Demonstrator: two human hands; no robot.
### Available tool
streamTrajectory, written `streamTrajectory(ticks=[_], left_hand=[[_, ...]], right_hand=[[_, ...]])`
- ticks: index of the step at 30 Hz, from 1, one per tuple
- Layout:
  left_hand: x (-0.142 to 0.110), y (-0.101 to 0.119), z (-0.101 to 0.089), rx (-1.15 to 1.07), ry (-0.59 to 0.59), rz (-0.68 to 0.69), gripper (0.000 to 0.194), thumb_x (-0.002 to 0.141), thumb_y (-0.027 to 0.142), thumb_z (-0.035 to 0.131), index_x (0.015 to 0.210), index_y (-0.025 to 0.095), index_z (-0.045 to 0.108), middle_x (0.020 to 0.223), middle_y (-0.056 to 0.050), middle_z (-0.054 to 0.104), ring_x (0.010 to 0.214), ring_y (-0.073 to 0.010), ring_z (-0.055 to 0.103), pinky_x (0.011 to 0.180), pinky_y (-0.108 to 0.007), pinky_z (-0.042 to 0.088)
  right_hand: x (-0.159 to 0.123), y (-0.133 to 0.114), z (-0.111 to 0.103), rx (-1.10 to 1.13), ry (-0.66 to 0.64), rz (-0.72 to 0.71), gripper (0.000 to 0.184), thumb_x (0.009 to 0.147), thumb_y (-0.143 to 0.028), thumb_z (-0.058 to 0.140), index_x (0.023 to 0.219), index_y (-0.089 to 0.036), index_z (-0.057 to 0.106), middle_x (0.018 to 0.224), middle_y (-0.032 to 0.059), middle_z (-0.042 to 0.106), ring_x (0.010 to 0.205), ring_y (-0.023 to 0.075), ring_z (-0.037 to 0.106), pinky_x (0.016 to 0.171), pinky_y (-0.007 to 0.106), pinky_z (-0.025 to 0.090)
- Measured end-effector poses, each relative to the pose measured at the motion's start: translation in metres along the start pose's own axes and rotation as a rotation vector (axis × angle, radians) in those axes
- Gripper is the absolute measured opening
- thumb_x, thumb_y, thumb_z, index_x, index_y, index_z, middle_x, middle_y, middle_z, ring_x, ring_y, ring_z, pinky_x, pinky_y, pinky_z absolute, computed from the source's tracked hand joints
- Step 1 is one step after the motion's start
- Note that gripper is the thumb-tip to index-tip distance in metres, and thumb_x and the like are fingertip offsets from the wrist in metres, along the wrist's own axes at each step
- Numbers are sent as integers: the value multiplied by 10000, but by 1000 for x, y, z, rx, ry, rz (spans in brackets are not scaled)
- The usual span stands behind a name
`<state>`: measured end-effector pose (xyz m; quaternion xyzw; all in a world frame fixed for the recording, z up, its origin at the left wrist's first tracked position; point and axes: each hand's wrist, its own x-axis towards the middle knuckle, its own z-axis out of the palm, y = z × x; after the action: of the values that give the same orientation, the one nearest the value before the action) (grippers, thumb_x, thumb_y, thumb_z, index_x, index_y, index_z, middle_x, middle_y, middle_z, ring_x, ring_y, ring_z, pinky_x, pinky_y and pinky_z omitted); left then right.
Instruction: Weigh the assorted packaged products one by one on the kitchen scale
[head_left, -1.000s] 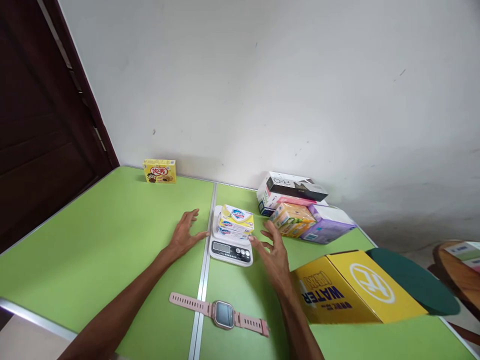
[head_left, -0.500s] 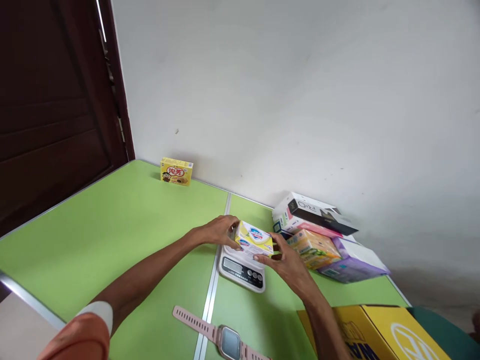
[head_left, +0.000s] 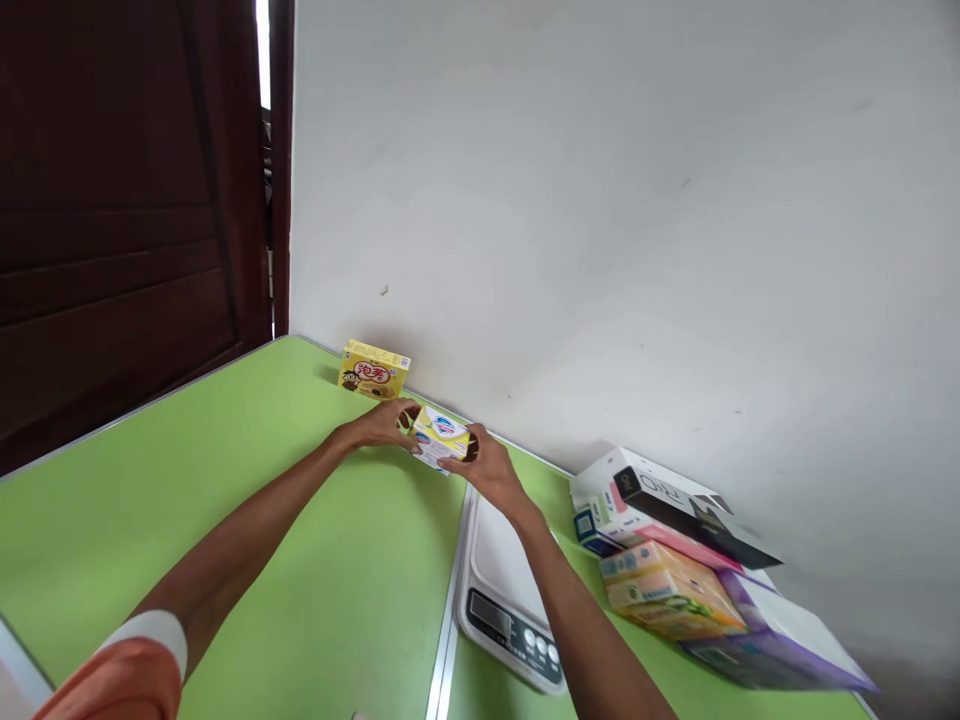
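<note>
A white and yellow soap box is gripped at both ends, over the green table and near the wall. My left hand closes on its left end, thumb at the front edge. On the right end, my right hand holds it with thumb in front and fingers behind. Just behind my left hand a yellow snack box stands upright against the wall. The white kitchen scale lies below and to the right, partly covered by my right forearm; nothing shows on its visible plate.
Several packages are grouped at the right by the wall: a white and black box, an orange pack and a purple and white pack. A metal seam runs across the green table. A dark door stands at left.
Both hands have carried the soap box off the scale, leftward and back toward the wall, close to the yellow snack box. The camera view has shifted; the watch has left the picture.
</note>
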<state>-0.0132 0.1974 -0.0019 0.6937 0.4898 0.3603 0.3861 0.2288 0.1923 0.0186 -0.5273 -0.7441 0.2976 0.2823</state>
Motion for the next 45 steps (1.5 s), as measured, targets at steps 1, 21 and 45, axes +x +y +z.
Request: streamTrajectory(ticks=[1,21,45], left_hand=[[3,-10,-4,-14,29,-37,675,538,232,906,1164,156,663,1097,-70,737,931,-214,678,786,-316,556],[33,-111,-38,110,810,-258,627,946,362,644,1489,124,438,1310,-198,605,1159,-308,676,1079,-482,520],[21,-101,-55,16,926,-219,1068,686,422,905,1561,156,354,1492,-216,448,985,-217,713,936,-409,619]], right_hand=[[12,1,12,-3,-2,6,475,624,-255,880,1030,-202,638,895,40,783,756,224,724,672,328,563],[135,42,40,-38,-19,7,547,700,-196,863,1193,-186,627,1046,66,788,826,217,735,783,343,599],[120,20,77,81,144,-52,665,775,-225,792,1371,-146,507,1304,182,638,1212,361,608,1033,544,549]])
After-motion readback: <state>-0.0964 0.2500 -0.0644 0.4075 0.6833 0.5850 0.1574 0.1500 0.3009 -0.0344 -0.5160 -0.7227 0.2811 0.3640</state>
